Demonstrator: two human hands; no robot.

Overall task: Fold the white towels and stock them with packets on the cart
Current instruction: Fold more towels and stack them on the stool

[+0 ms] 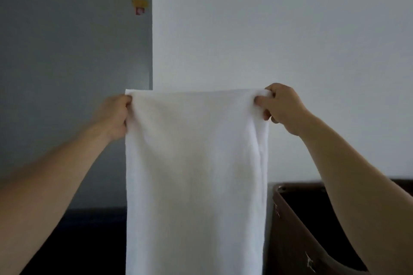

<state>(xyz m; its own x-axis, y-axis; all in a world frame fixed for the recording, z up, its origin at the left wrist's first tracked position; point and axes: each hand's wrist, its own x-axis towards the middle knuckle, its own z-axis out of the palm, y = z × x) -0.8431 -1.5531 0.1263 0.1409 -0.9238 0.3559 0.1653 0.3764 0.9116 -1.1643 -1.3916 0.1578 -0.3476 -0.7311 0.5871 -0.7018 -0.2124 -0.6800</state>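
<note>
No legible text anywhere; only a blurred yellow-and-red sticker (139, 6) on the grey panel (73, 73), unreadable.

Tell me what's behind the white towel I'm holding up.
Around the white towel show a pale wall, a grey panel on the left and a brown bin on the right. Whatever is directly behind the cloth is covered.
</note>
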